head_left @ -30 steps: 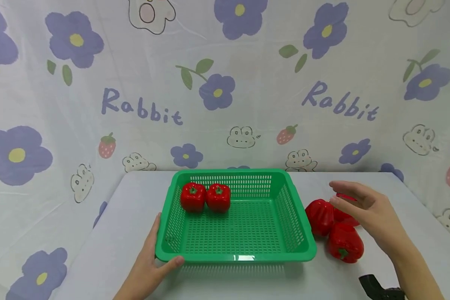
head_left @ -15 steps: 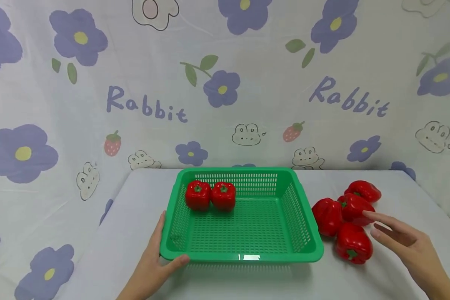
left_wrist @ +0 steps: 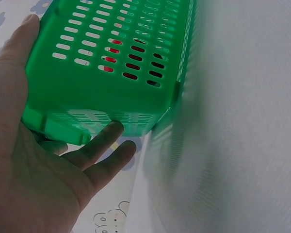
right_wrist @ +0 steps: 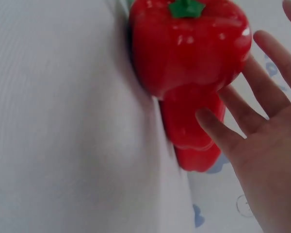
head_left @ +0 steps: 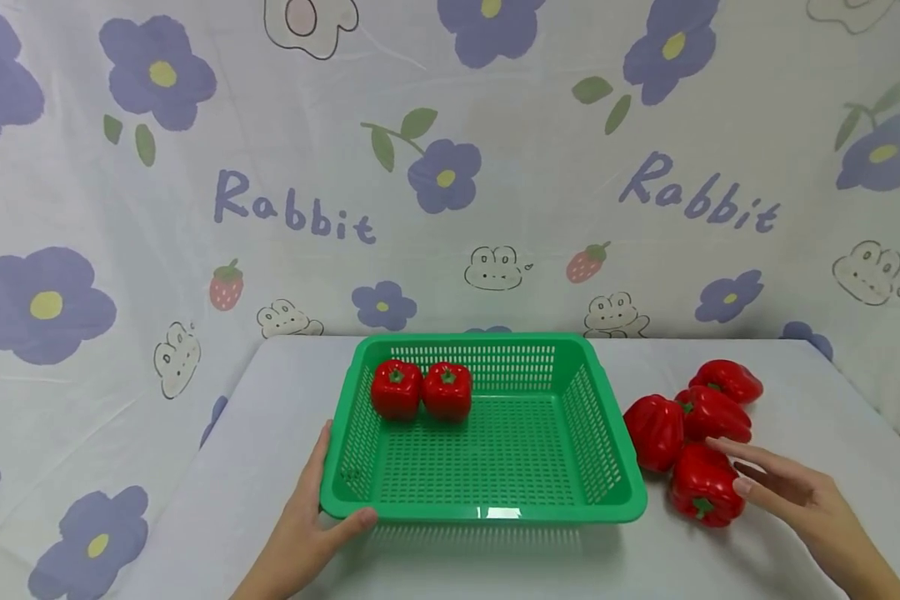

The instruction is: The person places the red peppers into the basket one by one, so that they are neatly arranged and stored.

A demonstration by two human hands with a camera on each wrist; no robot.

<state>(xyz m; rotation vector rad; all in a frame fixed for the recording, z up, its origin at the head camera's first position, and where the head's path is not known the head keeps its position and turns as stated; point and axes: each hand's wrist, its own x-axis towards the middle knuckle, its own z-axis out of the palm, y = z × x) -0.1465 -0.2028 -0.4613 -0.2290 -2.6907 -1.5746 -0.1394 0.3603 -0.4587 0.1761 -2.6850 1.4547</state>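
A green plastic basket (head_left: 487, 467) with slotted walls stands mid-table, two red bell peppers (head_left: 396, 392) side by side in its back left. My left hand (head_left: 300, 521) holds the basket's front left corner, thumb on the front rim and fingers along the left side; the left wrist view shows this corner (left_wrist: 102, 92) close up. Right of the basket lies a cluster of several red bell peppers (head_left: 654, 432). At the nearest red bell pepper (head_left: 707, 485), its green stem facing me, is my right hand (head_left: 802, 500), fingers spread. In the right wrist view the fingers reach alongside this pepper (right_wrist: 189, 48); contact is unclear.
A white-covered table (head_left: 217, 492) extends on both sides of the basket. Behind it hangs a white cloth (head_left: 540, 167) printed with purple flowers, strawberries, rabbits and lettering. The peppers on the table lie close against one another, near the basket's right wall.
My right hand has come down from above the pepper cluster, moved out to the right, then shifted left to the nearest pepper. The left hand stays on the basket; the head view has shifted slightly.
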